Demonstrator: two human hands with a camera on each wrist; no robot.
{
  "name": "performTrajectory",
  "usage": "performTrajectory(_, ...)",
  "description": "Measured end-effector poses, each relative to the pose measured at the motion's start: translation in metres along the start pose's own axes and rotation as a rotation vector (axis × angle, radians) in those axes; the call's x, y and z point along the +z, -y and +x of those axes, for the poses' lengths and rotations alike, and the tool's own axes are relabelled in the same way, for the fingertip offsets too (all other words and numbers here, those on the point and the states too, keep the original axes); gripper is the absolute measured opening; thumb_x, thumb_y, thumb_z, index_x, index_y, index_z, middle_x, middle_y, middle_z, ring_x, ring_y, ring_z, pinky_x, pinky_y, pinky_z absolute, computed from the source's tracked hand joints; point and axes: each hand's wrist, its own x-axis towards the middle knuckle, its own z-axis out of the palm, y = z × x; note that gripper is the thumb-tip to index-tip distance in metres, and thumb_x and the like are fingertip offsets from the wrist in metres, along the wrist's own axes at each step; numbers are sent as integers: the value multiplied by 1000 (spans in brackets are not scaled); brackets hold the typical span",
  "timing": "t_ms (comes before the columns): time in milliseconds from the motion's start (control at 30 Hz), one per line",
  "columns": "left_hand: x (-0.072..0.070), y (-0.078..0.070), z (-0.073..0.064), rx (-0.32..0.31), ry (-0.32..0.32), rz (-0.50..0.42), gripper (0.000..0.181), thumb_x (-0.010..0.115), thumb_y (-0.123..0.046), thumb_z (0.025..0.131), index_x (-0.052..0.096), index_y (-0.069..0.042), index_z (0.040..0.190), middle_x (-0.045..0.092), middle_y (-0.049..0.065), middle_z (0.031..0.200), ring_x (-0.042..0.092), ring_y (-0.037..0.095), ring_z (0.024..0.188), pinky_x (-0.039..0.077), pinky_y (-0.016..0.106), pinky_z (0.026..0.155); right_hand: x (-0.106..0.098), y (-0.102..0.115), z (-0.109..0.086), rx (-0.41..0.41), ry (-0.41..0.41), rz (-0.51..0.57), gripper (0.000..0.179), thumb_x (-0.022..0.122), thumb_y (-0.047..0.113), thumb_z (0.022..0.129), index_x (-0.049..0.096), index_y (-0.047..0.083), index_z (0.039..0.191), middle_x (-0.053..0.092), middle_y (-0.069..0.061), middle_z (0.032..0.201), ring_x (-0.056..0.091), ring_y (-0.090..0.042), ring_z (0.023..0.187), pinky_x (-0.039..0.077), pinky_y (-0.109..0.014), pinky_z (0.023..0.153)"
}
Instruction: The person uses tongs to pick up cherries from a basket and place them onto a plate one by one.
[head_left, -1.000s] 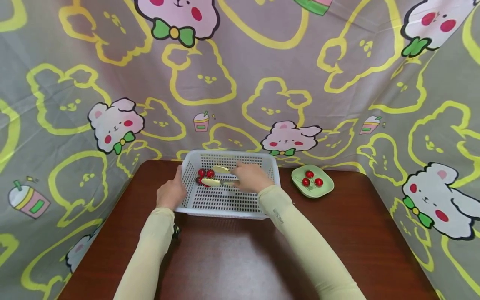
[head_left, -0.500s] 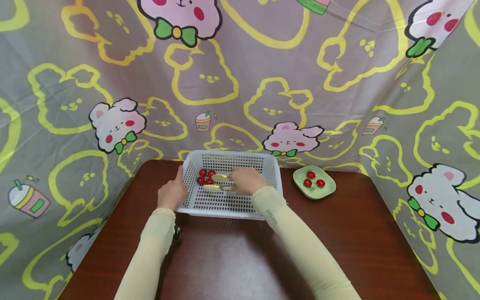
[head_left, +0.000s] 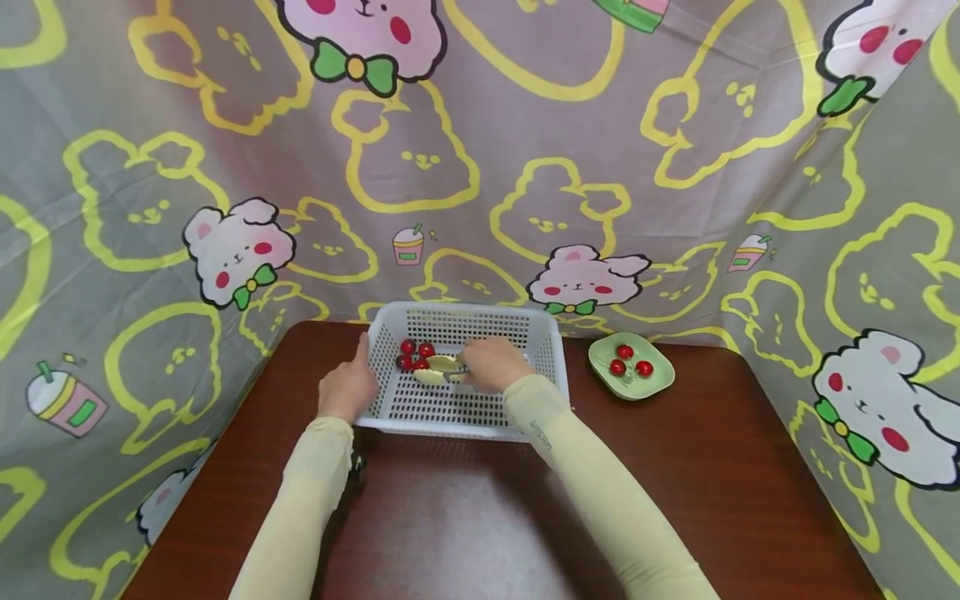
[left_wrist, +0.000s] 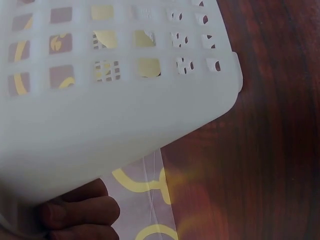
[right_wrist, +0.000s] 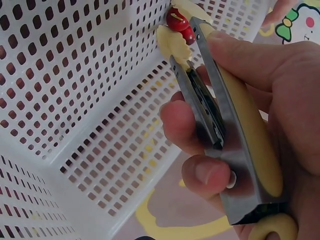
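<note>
My left hand (head_left: 348, 387) grips the left wall of a white perforated plastic basket (head_left: 450, 431); the left wrist view shows curled fingers (left_wrist: 85, 212) beneath its rim. My right hand (head_left: 491, 364) is inside the basket, holding metal tongs (right_wrist: 227, 115) with yellowish handle covers and scalloped tips. Several cherry tomatoes (head_left: 407, 345) lie at the basket's left end, right beside the tongs' tips. Red tomatoes (right_wrist: 177, 20) show between the tips in the right wrist view; whether one is pinched I cannot tell.
A light green plate (head_left: 633, 386) with 3 cherry tomatoes (head_left: 643, 367) stands right of the basket on the dark brown table (head_left: 465, 517). Patterned cloth (head_left: 480, 192) hangs behind and at both sides. A small dark object (head_left: 356, 467) shows by the left wrist.
The tongs have drawn slightly right from over the tomatoes, and their tips have come closer together. My left hand stays on the basket.
</note>
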Motion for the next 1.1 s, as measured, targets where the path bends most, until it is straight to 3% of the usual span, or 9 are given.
performTrajectory(467,0,-1,-1,-13,10,7,76,48,-19,102,10,-11,167,57,13,64,51,27,54,38,41,55,-2,-1,-3,-2,-13,24,27,77,32,94,78,22,119,68,6,99,64,-13,84,55,-33,81)
performTrajectory(833,-2,1,-3,-19,7,17,76,46,-18,103,8,-10,167,55,13,63,48,26,53,38,41,55,-11,-3,-8,-3,-35,51,39,74,34,96,72,23,133,70,4,116,68,-17,100,54,-37,93)
performTrajectory(1100,-1,-4,-3,-5,-5,12,75,49,-19,103,11,-9,167,55,13,64,49,26,53,38,41,55,-15,-14,-16,-45,-97,4,35,72,33,98,73,24,132,67,5,107,63,-12,88,54,-33,80)
